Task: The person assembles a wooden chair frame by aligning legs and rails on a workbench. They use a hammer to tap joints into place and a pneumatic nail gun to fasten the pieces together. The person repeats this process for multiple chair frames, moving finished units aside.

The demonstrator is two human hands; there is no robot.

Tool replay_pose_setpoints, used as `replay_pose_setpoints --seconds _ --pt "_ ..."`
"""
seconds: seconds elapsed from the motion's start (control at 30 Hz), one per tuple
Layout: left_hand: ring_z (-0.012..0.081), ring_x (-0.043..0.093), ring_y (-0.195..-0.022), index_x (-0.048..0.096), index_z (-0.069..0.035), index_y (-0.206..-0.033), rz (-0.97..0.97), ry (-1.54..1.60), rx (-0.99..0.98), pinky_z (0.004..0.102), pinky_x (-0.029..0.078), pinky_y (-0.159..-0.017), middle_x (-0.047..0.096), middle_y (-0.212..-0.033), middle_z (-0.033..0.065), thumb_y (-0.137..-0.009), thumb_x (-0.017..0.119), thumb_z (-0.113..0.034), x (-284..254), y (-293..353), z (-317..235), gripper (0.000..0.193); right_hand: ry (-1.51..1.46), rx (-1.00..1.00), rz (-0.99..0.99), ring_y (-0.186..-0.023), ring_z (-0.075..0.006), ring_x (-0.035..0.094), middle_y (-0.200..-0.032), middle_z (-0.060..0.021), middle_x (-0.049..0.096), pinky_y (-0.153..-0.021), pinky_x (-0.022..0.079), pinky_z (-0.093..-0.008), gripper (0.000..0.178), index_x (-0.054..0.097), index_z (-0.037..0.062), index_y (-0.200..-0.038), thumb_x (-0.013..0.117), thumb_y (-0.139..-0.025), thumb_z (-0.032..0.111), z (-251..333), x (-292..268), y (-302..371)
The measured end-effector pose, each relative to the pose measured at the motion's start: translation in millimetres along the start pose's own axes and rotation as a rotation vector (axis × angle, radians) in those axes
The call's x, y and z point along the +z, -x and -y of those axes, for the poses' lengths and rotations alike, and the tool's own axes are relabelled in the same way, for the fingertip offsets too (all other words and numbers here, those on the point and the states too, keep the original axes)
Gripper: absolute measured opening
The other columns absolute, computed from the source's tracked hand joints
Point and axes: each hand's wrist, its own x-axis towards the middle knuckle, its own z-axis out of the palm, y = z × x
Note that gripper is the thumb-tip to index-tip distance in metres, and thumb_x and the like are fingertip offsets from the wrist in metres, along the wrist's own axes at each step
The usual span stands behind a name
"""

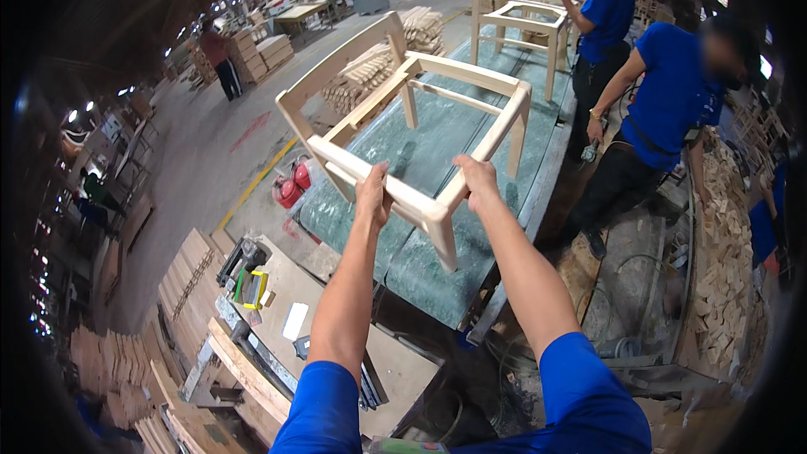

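Both my hands grip a pale wooden chair frame [387, 193] with an open seat and a low curved backrest on its far left side. My left hand [372, 193] is closed round the near seat rail. Round the right-hand rail, close to the near corner, my right hand [477, 176] is wrapped. The frame is over a green-topped work table [420, 286]; I cannot tell whether all its legs touch the surface. Farther along the same table stand more wooden chair frames [521, 25].
Left of my arms, a bench [336, 353] carries tools and a yellow-and-green object [252, 288]. Red fire extinguishers [290, 189] stand beside the table. Two people in blue shirts [672, 101] work along its right side. Wood offcuts [719, 261] fill a bin at far right.
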Motion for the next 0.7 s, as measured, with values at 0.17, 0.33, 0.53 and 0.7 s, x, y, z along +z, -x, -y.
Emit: replay_pose_setpoints --seconds 0.17,0.33,0.53,0.7 --pt "0.0245 0.071 -0.091 0.063 -0.01 -0.123 0.066 -0.4 -0.214 0.0403 0.06 -0.079 0.069 -0.1 0.0098 -0.1 0.067 -0.06 -6.6 -7.4 -8.2 0.055 0.039 0.135 0.074 -0.09 -0.0279 0.068 -0.103 -0.0091 0.067 -0.067 0.057 -0.0486 0.055 0.064 0.0082 -0.118 0.081 -0.085 0.049 5.4 -1.4 -33.9" --pt "0.0183 0.071 -0.088 0.062 -0.008 -0.129 0.021 -0.665 -0.139 0.0359 0.059 -0.075 0.069 -0.1 0.0039 -0.099 0.073 -0.05 -30.7 42.7 -29.0 0.053 0.267 0.234 0.229 -0.075 -0.0213 0.065 -0.094 -0.0067 0.067 -0.05 0.042 -0.0348 0.067 0.064 0.0109 -0.11 0.068 -0.089 0.074 15.3 -10.0 -25.1" --pt "0.0125 0.072 -0.086 0.06 -0.005 -0.137 0.026 -0.539 -0.161 0.0222 0.052 -0.059 0.072 -0.104 0.0026 -0.103 0.071 -0.04 -125.5 222.1 -51.6 0.05 -0.186 0.434 0.407 -0.076 -0.0186 0.065 -0.099 -0.0087 0.065 -0.039 0.03 -0.0213 0.06 0.059 0.0086 -0.112 0.055 -0.102 0.068 -18.0 -63.5 65.4" --pt "0.0163 0.074 -0.084 0.058 -0.002 -0.141 -0.247 -0.428 -0.14 0.0215 0.049 -0.052 0.074 -0.109 0.0102 -0.105 0.068 -0.029 -245.7 423.4 -75.3 0.046 -0.437 0.551 0.731 -0.073 -0.0184 0.067 -0.104 -0.011 0.067 -0.039 0.034 -0.022 0.05 0.06 0.0063 -0.116 0.054 -0.107 0.055 -48.5 -43.1 206.8"
